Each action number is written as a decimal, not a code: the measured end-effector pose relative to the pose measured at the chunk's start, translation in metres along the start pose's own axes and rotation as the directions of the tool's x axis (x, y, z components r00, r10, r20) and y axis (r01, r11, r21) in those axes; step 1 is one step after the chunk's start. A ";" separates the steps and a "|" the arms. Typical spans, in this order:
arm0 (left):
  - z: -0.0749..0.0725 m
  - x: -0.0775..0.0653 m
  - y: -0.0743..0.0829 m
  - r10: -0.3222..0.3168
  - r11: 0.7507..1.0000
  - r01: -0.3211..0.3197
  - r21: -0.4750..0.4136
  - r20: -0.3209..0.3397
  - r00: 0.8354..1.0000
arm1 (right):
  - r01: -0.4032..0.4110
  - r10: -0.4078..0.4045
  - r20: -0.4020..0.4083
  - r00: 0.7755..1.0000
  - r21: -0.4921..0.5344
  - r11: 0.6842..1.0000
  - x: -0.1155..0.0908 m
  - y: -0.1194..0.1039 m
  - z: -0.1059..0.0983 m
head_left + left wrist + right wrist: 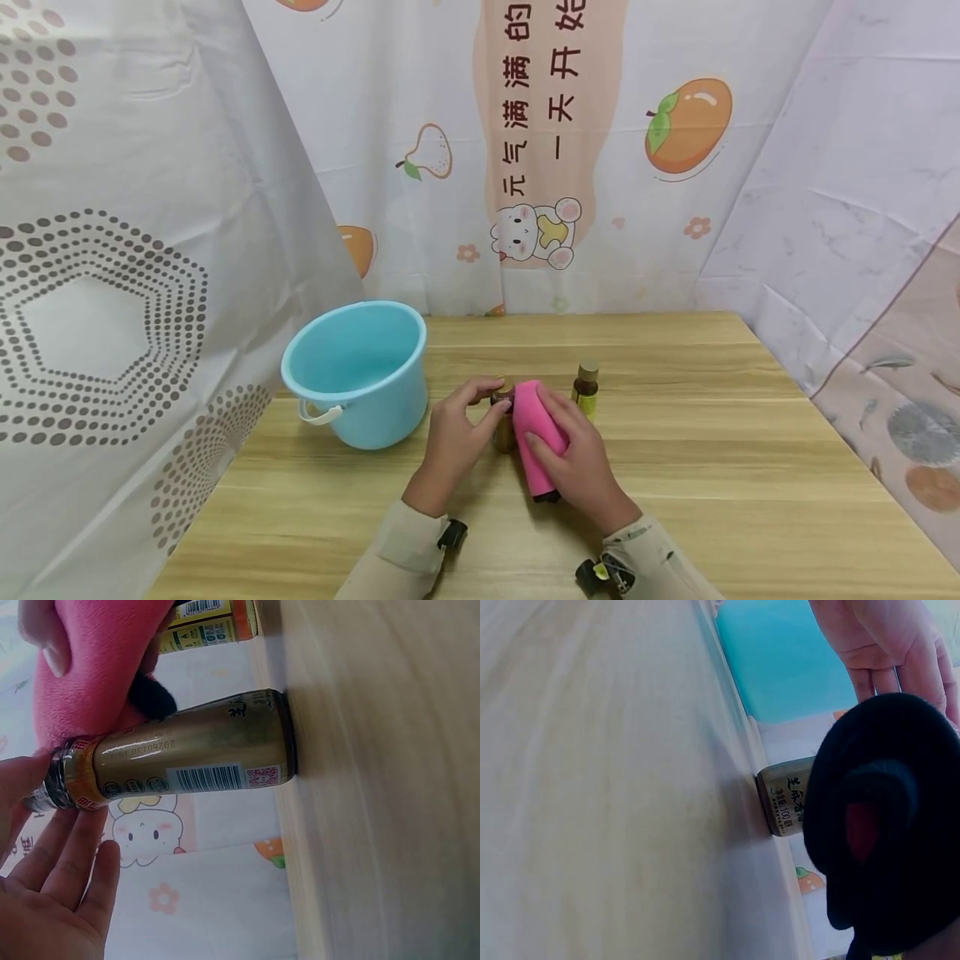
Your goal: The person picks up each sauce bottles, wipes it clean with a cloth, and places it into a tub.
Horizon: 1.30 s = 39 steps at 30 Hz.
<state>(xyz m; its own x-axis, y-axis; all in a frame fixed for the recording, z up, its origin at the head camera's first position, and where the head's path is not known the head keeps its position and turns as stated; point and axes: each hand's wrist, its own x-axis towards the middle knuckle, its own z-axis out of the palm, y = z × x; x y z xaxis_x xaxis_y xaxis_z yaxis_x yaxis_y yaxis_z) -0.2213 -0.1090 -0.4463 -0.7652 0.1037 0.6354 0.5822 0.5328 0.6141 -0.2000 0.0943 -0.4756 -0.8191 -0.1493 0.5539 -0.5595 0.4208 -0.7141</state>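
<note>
A small sesame oil bottle (210,746) with a gold label stands upright on the wooden table. My left hand (455,429) holds it at the neck, thumb on one side and fingers on the other, as the left wrist view shows. In my right hand (581,458) is a soft pink cloth bundle (534,429) with a black end (892,825). Its upper part presses against the bottle's dark cap and neck. Just beyond the right hand stands a second bottle (587,385), brown with a yellow label, partly hidden by that hand.
A light blue bucket (390,417) with a white handle stands at the back left of the wooden table (712,467). Printed curtains (420,208) hang behind the table and along both sides.
</note>
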 end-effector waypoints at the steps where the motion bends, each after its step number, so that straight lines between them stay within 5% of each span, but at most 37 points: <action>1: 0.000 0.000 0.000 -0.005 1.000 0.005 -0.002 0.004 1.000 | -0.003 0.003 0.005 1.000 -0.005 1.000 0.000 0.000 0.000; 11: -0.002 0.002 0.002 0.008 1.000 -0.008 -0.017 0.009 1.000 | -0.095 0.099 0.062 0.993 -0.065 0.993 0.000 0.003 0.001; 21: 0.000 0.001 0.001 -0.011 0.999 0.010 -0.030 -0.003 1.000 | -0.242 0.276 0.199 0.940 -0.179 0.954 -0.003 0.004 0.003; 39: -0.001 0.000 0.002 -0.041 0.994 0.040 -0.098 -0.011 0.999 | -0.227 0.283 0.224 0.933 -0.243 0.943 -0.003 0.003 0.002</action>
<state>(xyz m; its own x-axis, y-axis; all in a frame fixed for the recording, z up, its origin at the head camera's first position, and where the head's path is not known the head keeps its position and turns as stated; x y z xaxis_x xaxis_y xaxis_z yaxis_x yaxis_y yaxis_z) -0.2198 -0.1083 -0.4448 -0.7854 0.0729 0.6147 0.5755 0.4517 0.6818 -0.2000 0.0939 -0.4803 -0.9505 -0.2211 0.2184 -0.3105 0.6483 -0.6952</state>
